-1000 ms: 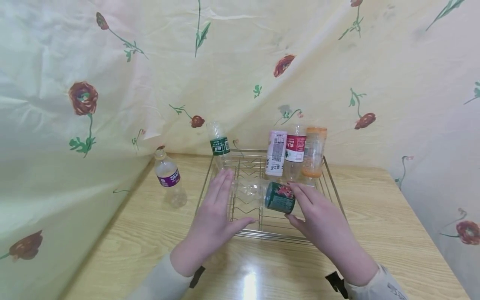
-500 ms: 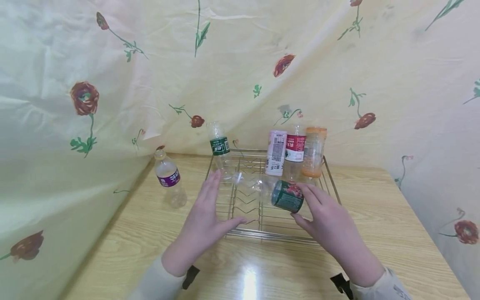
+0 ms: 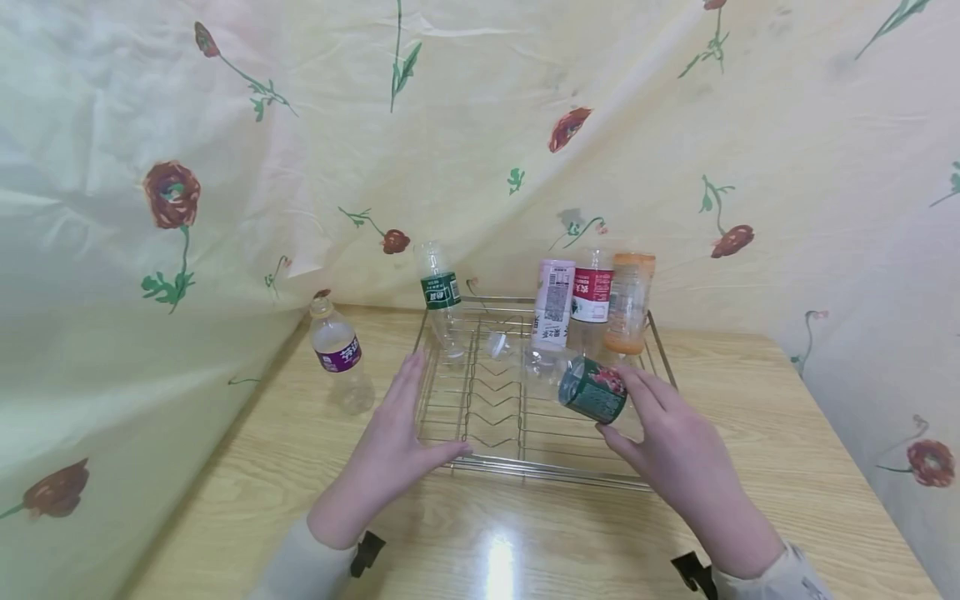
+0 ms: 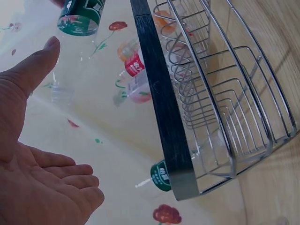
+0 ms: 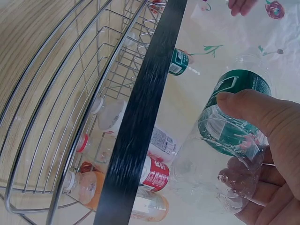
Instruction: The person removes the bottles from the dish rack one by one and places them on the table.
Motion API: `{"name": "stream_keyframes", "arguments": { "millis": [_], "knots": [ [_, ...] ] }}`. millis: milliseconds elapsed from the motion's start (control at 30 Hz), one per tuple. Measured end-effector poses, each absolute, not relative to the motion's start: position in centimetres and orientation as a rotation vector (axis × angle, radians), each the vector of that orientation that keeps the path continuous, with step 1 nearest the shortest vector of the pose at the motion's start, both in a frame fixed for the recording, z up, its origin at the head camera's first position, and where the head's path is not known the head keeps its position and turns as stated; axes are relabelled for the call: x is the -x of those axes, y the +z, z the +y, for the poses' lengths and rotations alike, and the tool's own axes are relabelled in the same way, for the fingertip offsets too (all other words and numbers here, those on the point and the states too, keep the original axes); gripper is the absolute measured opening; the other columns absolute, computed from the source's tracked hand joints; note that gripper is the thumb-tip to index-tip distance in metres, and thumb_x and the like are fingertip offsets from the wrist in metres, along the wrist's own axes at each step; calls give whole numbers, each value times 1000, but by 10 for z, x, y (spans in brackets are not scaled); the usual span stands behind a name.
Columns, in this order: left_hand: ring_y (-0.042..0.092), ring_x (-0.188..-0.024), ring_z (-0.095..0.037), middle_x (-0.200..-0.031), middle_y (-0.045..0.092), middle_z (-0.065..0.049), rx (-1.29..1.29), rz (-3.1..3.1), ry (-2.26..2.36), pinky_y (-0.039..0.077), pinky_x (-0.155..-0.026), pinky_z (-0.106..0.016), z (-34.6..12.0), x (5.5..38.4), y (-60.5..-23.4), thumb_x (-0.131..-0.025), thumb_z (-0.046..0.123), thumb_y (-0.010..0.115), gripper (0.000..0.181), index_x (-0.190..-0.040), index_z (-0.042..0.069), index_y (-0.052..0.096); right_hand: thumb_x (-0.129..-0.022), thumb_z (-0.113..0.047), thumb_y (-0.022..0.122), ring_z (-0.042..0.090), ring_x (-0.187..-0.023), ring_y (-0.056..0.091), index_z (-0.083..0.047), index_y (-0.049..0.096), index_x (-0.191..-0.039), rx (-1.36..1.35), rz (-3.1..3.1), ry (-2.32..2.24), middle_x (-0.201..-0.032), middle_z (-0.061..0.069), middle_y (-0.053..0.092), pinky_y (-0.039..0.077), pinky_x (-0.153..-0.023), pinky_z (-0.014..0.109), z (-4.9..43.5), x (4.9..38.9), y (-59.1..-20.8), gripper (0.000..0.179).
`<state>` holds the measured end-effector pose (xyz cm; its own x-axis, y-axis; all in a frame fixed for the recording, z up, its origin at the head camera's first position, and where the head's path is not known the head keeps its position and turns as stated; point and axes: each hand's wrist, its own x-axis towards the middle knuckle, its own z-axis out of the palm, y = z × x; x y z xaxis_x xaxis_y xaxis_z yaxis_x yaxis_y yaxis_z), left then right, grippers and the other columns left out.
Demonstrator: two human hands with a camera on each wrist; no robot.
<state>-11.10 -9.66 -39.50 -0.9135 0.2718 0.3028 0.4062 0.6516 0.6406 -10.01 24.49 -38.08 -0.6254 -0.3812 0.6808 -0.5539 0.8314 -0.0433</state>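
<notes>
Being held above the wire rack [image 3: 540, 473], the green-labelled bottle [image 3: 588, 388] is pinched by the right grip [image 3: 669, 435]; the left grip [image 3: 392, 454] is spread, empty, by the rack's near left corner; light, slippery, easily dented handling is expected; the labelled end is best clasped gently.

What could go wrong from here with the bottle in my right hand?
The tilted green-labelled bottle might slip, since only the right hand grips it; the left hand is open and apart from it. It could also knock the pink-labelled bottle standing in the wire rack, which looks close by in the head view.
</notes>
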Motion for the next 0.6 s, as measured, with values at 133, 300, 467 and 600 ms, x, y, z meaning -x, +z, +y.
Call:
{"name": "stream_keyframes", "arguments": {
  "millis": [133,300,467,600],
  "knots": [
    [11,-152,-27,-168,4,-1,556,-2700,-1129,19,-117,-54,-99,114,-399,-73,47,90,128,-165,17,6,-62,-15,95,43,-97,67,8,59,-132,-674,-2316,339,-117,27,65,61,-69,54,247,99,-381,82],
    [15,-151,-31,-168,9,-7,533,-2706,-1149,21,-116,-55,-103,115,-403,-71,49,90,129,-165,18,6,-62,-14,95,42,-97,67,7,59,-133,-659,-2313,359,-117,26,65,61,-70,54,250,99,-382,82],
    [16,-151,-33,-167,10,-10,492,-2739,-1193,20,-117,-54,-108,115,-405,-70,59,86,131,-165,15,8,-62,-15,94,44,-97,67,7,56,-136,-665,-2298,366,-118,28,64,61,-69,55,254,98,-383,86],
    [15,-151,-33,-167,10,-11,459,-2759,-1222,19,-118,-52,-112,117,-408,-68,64,85,133,-164,11,10,-64,-16,91,45,-97,67,6,55,-138,-677,-2288,372,-120,29,63,61,-68,55,257,98,-383,85]
  ]
}}
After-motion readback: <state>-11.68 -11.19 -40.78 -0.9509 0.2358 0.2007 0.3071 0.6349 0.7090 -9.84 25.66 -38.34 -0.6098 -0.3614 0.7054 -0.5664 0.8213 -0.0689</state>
